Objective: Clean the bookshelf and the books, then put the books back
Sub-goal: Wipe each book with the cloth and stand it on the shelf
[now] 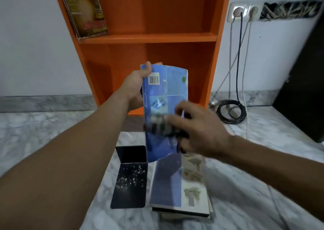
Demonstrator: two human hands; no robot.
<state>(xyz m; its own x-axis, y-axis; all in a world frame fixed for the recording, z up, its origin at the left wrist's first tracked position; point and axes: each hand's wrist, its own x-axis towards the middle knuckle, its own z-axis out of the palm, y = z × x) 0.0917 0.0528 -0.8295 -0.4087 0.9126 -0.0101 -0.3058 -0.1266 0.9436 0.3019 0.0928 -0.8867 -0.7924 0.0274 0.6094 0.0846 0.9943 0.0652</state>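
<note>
Down close, a black bookend (pixel 129 177) lay on the marble floor (pixel 52 133) with pale crumbs on it. Just beside it sat a pile of books (pixel 177 182), likely waiting for a wipe. Above them the cleaning step looked to be in hand. The right hand (pixel 201 131) had its fingers curled round a dark wiping thing (pixel 161 126) (too blurry to say if it was a cloth or a brush) and held it against the cover of the blue book (pixel 166 89). The left hand (pixel 138 87) held that book upright in the air, fingers behind its top corner and thumb in front. Next, I guess, the book needed turning to wipe its other side. Then it needed a place on the orange bookshelf (pixel 149 37) behind, where one book (pixel 84 8) leaned on the upper shelf.
</note>
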